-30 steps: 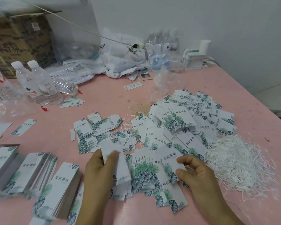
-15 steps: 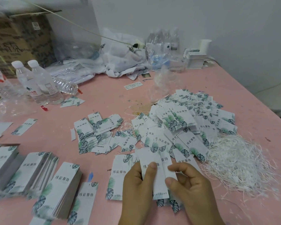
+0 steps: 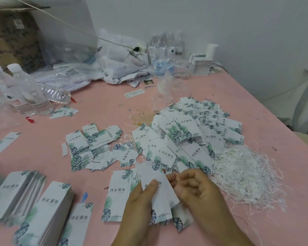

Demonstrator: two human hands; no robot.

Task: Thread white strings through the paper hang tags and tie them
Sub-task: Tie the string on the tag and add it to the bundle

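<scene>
Tag stacks (image 3: 48,215) left, string pile (image 3: 245,176) right, bottles (image 3: 25,93) behind.

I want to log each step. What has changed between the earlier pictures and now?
The left hand lifted a tag off the spread and moved right with it, thumb on its face. The right hand left the tags it touched and now curls beside this one. The strings and stacks stayed put.

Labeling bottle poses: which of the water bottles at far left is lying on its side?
The capless-looking bottle behind the two upright white-capped bottles. It lies flat on the pink table, pointing right; the other two stand upright.
</scene>
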